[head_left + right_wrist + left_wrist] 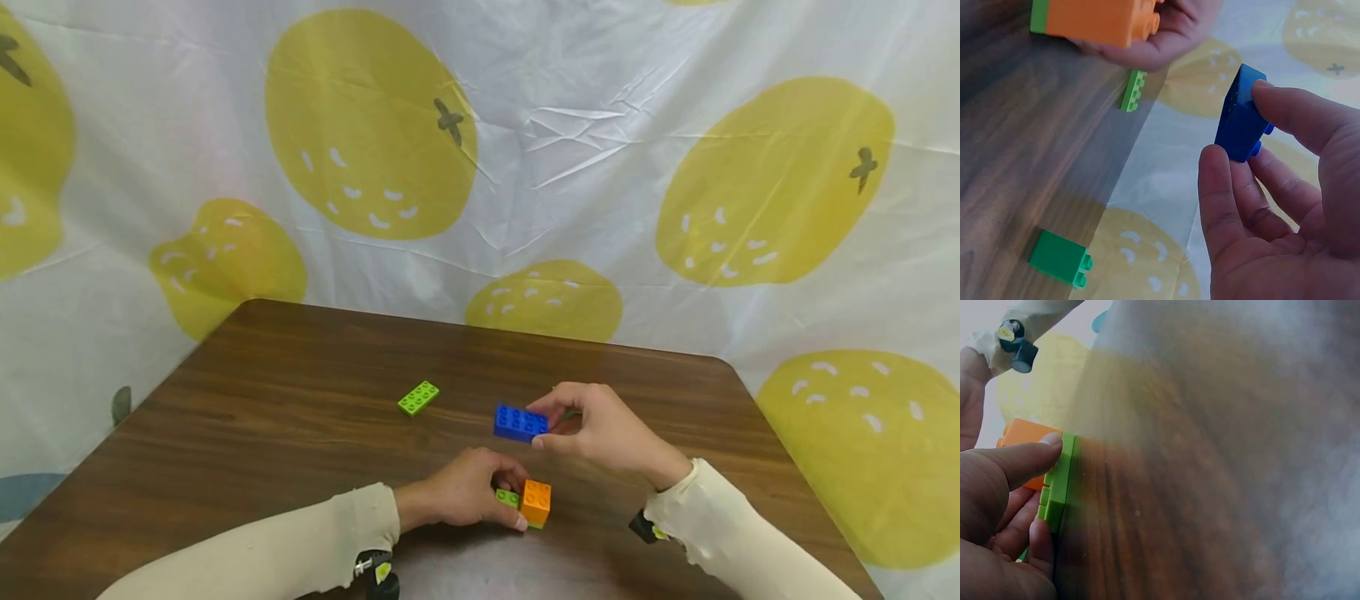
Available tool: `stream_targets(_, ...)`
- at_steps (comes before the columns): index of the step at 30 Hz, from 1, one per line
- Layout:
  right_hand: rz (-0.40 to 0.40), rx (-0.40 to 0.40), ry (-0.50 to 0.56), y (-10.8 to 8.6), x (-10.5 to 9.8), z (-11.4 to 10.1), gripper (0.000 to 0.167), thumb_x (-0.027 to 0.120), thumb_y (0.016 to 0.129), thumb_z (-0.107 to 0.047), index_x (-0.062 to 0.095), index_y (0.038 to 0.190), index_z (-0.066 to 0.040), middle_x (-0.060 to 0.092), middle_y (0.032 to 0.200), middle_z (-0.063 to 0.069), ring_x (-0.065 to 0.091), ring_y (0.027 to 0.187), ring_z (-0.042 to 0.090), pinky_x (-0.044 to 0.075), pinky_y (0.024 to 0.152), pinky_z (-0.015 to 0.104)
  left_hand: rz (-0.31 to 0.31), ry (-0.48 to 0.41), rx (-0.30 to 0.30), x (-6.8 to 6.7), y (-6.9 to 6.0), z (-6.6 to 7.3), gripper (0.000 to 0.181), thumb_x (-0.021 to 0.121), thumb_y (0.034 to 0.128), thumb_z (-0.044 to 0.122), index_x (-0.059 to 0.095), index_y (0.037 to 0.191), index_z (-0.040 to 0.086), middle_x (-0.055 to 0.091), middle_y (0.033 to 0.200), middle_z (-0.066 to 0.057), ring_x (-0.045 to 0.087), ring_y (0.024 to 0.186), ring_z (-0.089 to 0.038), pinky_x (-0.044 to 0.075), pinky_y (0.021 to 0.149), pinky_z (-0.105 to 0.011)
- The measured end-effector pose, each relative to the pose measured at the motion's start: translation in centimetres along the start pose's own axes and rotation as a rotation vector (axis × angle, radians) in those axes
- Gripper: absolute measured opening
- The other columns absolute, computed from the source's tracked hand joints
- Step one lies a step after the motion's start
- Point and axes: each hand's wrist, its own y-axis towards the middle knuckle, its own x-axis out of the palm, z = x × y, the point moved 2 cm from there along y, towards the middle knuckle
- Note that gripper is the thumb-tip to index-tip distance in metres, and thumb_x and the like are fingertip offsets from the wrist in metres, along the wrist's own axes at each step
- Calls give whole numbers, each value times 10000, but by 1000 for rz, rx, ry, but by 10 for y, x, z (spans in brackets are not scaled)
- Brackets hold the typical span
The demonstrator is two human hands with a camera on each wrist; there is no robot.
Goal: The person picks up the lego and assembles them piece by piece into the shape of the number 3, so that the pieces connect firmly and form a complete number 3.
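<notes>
In the head view my left hand (468, 490) grips a light green plate (507, 497) at the table's near side. An orange brick (536, 504) sits on the plate's right end. The left wrist view shows the thumb (1029, 464) against the orange brick and fingers at the plate's edge. Above and to the right, my right hand (600, 429) pinches a blue brick (519, 422) between thumb and fingertips, clear of the table. The right wrist view shows the hollow underside of the blue brick (1241, 115), tilted.
A second light green plate (418, 398) lies studs up on the brown table (300, 400), farther back. A dark green brick (1060, 257) stands on the table, mostly hidden behind my right hand in the head view. A lemon-print curtain (525, 208) hangs behind the table.
</notes>
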Motion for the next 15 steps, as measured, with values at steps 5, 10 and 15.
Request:
stream_targets(5,-13,-18,28,-11,2,2,386,885,878,-230,764,1219,-95,744,1009,25,754,863,113,625,805,268,2,-7,3,-1,0,1,351,964,755,159,770,1047,132,758,918,83,639,847,3,512,831,-204)
stream_targets(10,-23,-17,66,-21,4,5,382,873,893,-247,770,1225,-88,757,1083,49,758,892,112,625,802,264,11,-22,-4,0,0,0,362,967,751,155,769,1051,118,768,936,63,652,863,-6,525,853,-215)
stream_targets(15,-24,-17,97,-31,10,10,362,874,892,-250,779,1215,-116,759,1100,23,746,902,114,630,811,281,27,-8,-33,0,-1,-2,397,975,748,182,763,1074,100,780,968,44,665,886,-23,542,871,-238)
